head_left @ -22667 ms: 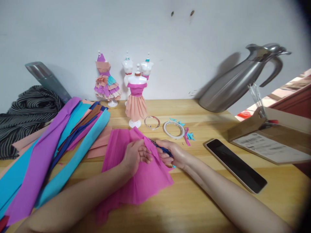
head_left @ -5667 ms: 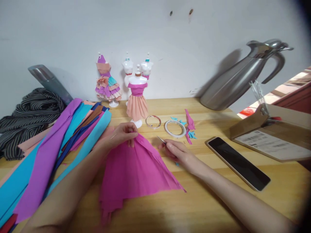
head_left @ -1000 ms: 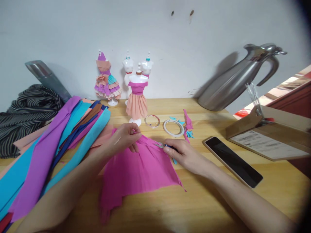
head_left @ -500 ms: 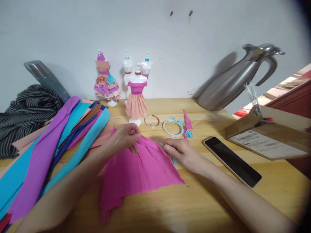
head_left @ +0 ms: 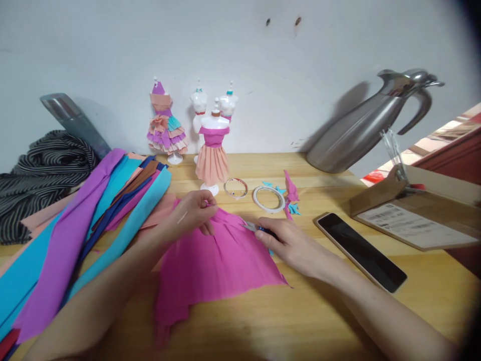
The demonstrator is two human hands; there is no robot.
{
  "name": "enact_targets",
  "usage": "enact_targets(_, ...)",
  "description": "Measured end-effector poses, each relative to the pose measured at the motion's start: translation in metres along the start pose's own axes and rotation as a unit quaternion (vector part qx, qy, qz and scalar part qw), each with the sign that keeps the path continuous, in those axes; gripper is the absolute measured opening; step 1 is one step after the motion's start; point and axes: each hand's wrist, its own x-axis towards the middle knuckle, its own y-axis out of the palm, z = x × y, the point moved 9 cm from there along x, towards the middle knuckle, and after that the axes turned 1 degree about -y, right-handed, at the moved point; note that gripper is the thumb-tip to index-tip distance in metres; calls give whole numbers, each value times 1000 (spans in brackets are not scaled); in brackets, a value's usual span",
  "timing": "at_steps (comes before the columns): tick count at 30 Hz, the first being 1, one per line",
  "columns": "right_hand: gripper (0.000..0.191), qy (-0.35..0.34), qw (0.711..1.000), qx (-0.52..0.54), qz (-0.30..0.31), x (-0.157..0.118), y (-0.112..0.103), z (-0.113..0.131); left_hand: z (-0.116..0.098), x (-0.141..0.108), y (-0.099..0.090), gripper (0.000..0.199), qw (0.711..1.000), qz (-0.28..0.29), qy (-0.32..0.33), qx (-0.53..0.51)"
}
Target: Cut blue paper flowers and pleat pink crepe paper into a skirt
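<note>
A pleated sheet of magenta crepe paper (head_left: 221, 263) hangs down toward me from its gathered top edge. That edge is pinched in my left hand (head_left: 195, 213), the fingers closed. My right hand (head_left: 287, 240) is wrapped round a pair of small scissors (head_left: 255, 227) with dark blue handles. Their metal blades touch or lie very near the paper's upper right edge. Just beyond my left hand stands a small white mannequin (head_left: 214, 123) in a magenta top and a pleated peach skirt.
Crepe paper strips (head_left: 71, 250) in several colours lie at left. Behind the hands are a roll of tape (head_left: 258, 204), a thin ring (head_left: 226, 193) and paper scraps (head_left: 291, 188). A phone (head_left: 361, 253), a cardboard box (head_left: 432, 205) and a steel jug (head_left: 361, 130) stand or lie at right.
My right hand has shifted slightly right and turned, so more of the scissors' blades and blue handle shows. My left hand keeps its pinch on the paper.
</note>
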Motion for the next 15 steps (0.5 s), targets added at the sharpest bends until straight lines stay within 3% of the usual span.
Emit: enact_targets(15,38,-27,999,34,-9,5,8,3,2,-1,0,17,1000,1,-6,3)
